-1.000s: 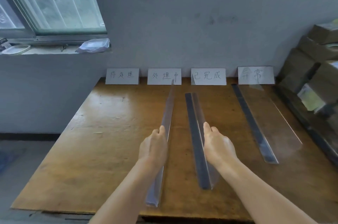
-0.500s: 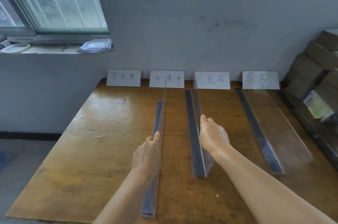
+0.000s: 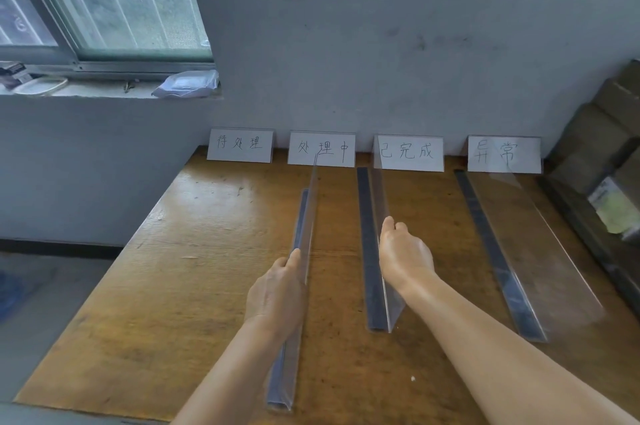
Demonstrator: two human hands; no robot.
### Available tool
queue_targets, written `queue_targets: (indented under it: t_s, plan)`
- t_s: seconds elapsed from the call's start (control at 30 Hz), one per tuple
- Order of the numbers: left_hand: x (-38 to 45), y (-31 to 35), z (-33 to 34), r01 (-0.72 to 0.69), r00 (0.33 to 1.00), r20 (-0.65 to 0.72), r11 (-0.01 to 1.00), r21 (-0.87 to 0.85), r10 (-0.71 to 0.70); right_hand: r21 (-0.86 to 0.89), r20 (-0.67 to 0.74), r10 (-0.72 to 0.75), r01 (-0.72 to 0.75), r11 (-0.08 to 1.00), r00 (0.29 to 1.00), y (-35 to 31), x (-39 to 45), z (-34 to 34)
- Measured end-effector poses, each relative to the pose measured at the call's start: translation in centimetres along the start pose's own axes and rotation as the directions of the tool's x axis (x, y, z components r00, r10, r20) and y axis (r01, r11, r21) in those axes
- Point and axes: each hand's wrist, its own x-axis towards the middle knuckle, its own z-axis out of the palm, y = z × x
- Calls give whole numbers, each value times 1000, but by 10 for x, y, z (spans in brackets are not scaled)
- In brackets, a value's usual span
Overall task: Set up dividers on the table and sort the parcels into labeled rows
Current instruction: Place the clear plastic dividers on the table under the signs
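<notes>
Three clear dividers run near to far across the table (image 3: 194, 251), each an upright sheet on a dark base strip, so that they can fence off lanes leading to the four cards (image 3: 408, 152) propped against the far wall. The left hand (image 3: 277, 289) grips the top edge of the left divider (image 3: 306, 216), thumb on the right face and fingers apparently curled over the left, which keeps the tall thin sheet upright and lets it be steered. Its far end points at the middle of the second card, not at the gap between the first two, so I judge it is not yet in its lane line and needs shifting left. The right hand (image 3: 403, 258) grips the top edge of the middle divider (image 3: 379, 216), fingers curled over it; this one's far end meets the gap between the second and third cards, so the hold looks like a steadying one. The right divider (image 3: 498, 251) stands alone, untouched, its sheet leaning to the right, with its far end at the left edge of the fourth card. The parcels (image 3: 609, 161) are stacked at the right edge of the table, well apart from both hands, clear of the lanes while these are set out. None lies in a lane, so sorting has not begun. Thin sheets on narrow bases could tip if released off balance.
</notes>
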Motion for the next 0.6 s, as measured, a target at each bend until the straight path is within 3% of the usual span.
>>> queue_targets:
  t_s: [0.6]
  plan:
    - [-2, -2, 6, -38, 998, -54, 999, -20, 37, -11, -28, -93, 93, 996, 995, 8, -23, 11]
